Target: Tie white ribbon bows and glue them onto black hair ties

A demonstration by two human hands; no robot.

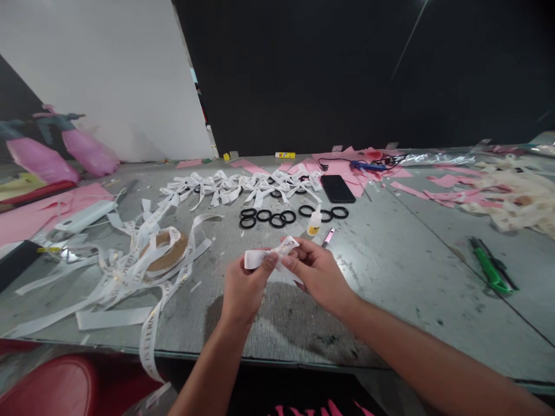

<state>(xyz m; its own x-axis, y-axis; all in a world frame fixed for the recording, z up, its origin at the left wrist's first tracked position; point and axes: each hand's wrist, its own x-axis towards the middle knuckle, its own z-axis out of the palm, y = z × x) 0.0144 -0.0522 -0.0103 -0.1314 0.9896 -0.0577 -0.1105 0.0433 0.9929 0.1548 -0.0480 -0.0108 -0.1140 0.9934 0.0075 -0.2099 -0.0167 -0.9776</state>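
Note:
A white printed ribbon bow (258, 258) is held between both hands, above the near part of the table. My left hand (245, 286) pinches its left side near the middle, thumb on top. My right hand (318, 274) grips the right loop and tail with thumb and fingers. Just beyond the hands stands a small white glue bottle (314, 221) with a yellow label. Several black rings (277, 219) lie in a row past it. A slim pinkish tool (328, 237) shows behind my right hand, its lower part hidden.
Many white bows (247, 186) lie at the back beside a black phone (338, 189). Tangled printed ribbon (125, 271) and a ribbon roll (165, 254) cover the left, one strip hanging over the front edge. A green cutter (489, 266) lies right. Pink scraps (347, 167) are behind.

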